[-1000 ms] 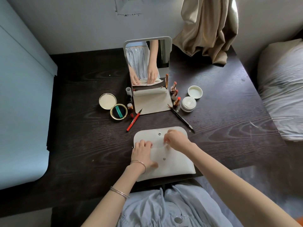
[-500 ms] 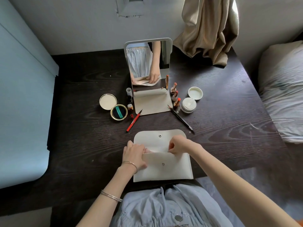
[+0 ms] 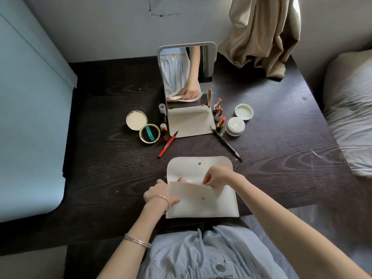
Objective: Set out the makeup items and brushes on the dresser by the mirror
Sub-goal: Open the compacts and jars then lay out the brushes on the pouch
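Lying at the near edge of the dark wooden dresser (image 3: 104, 158), a cream pouch (image 3: 203, 202) is seen with its flap folded back flat. Its left side is gripped by the left hand (image 3: 159, 193), fingers tucked into the opening, while the right hand (image 3: 216, 176) is curled at the pouch mouth, fingertips pinched on something pale that cannot be made out. Beyond the pouch, a standing mirror (image 3: 187, 77) is set upright. To its left an open compact (image 3: 144, 128) and a red pencil (image 3: 168, 144) are laid; to its right, three lipsticks (image 3: 219, 114), a black brow pencil (image 3: 226, 143) and an open cream jar (image 3: 235, 126) with its lid (image 3: 244, 112) beside it.
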